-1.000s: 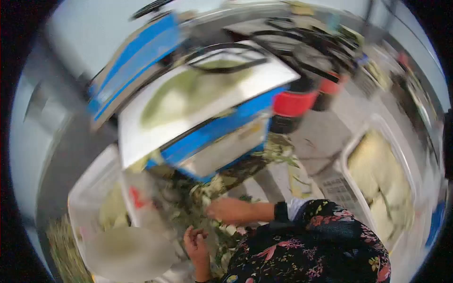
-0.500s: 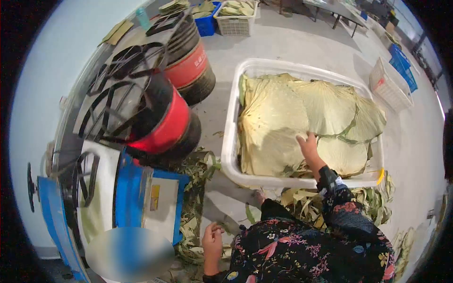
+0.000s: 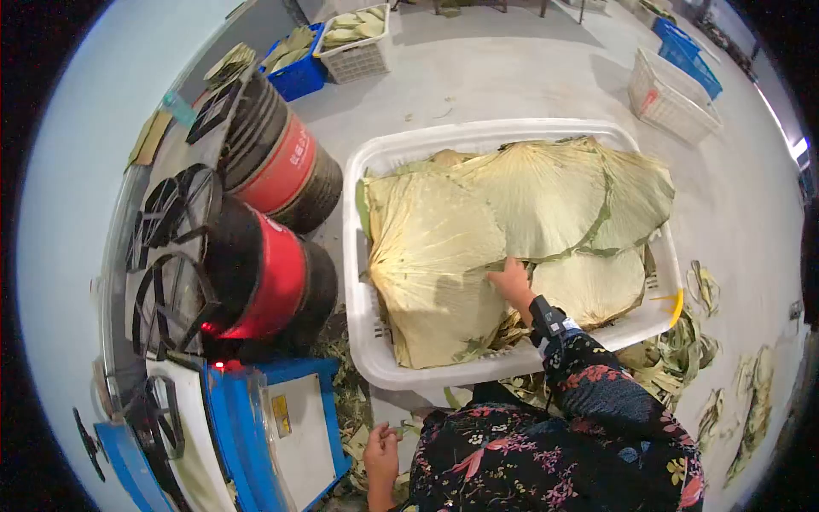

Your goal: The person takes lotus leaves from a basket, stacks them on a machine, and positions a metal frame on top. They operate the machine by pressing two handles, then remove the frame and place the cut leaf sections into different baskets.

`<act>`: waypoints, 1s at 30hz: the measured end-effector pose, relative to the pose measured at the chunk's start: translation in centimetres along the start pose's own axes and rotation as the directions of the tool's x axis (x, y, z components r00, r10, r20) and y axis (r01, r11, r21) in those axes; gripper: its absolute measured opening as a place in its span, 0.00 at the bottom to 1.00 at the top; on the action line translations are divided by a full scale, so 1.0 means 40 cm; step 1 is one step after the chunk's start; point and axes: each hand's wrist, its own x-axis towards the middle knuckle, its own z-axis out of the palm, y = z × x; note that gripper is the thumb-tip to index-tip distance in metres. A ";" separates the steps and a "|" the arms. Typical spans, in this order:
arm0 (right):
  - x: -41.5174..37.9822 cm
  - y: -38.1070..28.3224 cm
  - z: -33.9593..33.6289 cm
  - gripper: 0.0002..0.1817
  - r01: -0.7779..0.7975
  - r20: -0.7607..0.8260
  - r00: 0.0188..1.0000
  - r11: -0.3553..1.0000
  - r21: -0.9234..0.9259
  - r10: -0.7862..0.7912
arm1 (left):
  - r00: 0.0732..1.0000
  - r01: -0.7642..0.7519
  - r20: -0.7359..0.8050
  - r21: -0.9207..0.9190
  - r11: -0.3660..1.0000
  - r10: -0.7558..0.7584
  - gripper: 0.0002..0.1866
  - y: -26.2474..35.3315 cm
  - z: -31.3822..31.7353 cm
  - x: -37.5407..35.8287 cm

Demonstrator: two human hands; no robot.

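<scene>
Large, dried, pale green-yellow leaves with radiating veins lie layered in a big white plastic tub (image 3: pixel 367 341). My right hand (image 3: pixel 514 286), with a black device on its wrist, reaches over the near rim. Its fingers are closed at the right edge of the left-hand leaf (image 3: pixel 435 264), and the fingertips are partly hidden. Beside that leaf, another broad leaf (image 3: pixel 546 196) overlaps the stack, and a paler leaf (image 3: pixel 589 286) lies to the right of my wrist. My left hand (image 3: pixel 381 456) hangs low beside my body, fingers loosely curled and holding nothing visible.
Two black-and-red drums (image 3: pixel 277 277) stand left of the tub, near a blue-and-white machine (image 3: pixel 299 427). Leaf scraps (image 3: pixel 665 367) litter the floor. A blue crate (image 3: pixel 294 68) and a white crate (image 3: pixel 358 55) hold leaves at the back; another white crate (image 3: pixel 674 98) stands far right.
The view has shifted, so the tub appears lower and further left. My right hand has closed at the left-hand leaf's edge; earlier its fingers were more spread. My left hand stays low.
</scene>
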 end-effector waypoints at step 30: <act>0.003 -0.028 -0.105 0.23 0.093 -0.301 0.914 0.581 0.809 0.273 | 0.981 -0.086 0.193 0.350 0.933 0.018 0.18 0.105 -0.005 0.032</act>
